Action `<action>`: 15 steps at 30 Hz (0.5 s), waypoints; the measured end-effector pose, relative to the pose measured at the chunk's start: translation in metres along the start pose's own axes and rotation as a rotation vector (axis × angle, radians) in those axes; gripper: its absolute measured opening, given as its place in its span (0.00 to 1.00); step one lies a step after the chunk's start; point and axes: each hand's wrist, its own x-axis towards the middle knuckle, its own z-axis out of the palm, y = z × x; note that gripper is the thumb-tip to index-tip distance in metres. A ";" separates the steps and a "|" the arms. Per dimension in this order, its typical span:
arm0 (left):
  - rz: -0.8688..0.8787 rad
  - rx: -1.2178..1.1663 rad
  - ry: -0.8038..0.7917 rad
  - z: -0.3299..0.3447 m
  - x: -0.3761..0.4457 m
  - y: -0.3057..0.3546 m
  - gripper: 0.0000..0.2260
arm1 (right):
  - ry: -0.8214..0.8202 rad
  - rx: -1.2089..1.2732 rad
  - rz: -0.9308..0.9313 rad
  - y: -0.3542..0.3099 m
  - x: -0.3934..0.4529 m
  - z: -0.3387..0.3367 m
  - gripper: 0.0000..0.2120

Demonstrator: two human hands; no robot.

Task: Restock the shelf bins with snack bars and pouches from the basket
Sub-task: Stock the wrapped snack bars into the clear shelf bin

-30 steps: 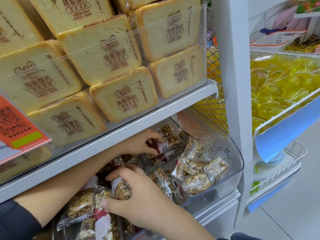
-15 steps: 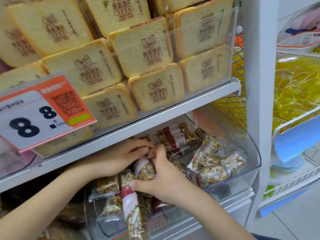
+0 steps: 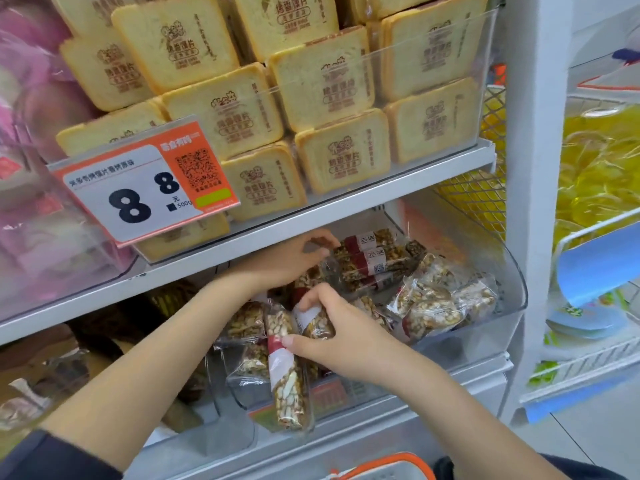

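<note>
A clear plastic bin [image 3: 512, 271] is sitting on the lower shelf, holding clear-wrapped nut bars with red-and-white labels. Several bars [image 3: 370, 261] are lying stacked flat at the back, and pouches [image 3: 433, 306] are piling at the right. One long bar [image 3: 285, 375] is leaning over the front rim.

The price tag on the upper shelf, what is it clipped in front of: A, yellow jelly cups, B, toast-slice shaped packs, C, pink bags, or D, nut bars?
B: the orange and white price tag hangs on the clear bin front over the stacked toast-slice packs, above the bin of nut bars.
</note>
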 end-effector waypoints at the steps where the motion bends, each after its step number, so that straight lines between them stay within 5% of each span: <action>1: 0.050 -0.011 -0.033 0.002 0.010 0.006 0.10 | -0.036 -0.010 -0.013 0.003 -0.001 0.001 0.18; 8: 0.054 0.153 -0.600 0.041 0.064 0.013 0.20 | -0.119 0.027 0.019 0.015 0.001 -0.002 0.18; 15: -0.005 0.111 -0.722 0.046 0.071 0.007 0.23 | -0.184 0.085 0.124 0.010 0.005 -0.005 0.19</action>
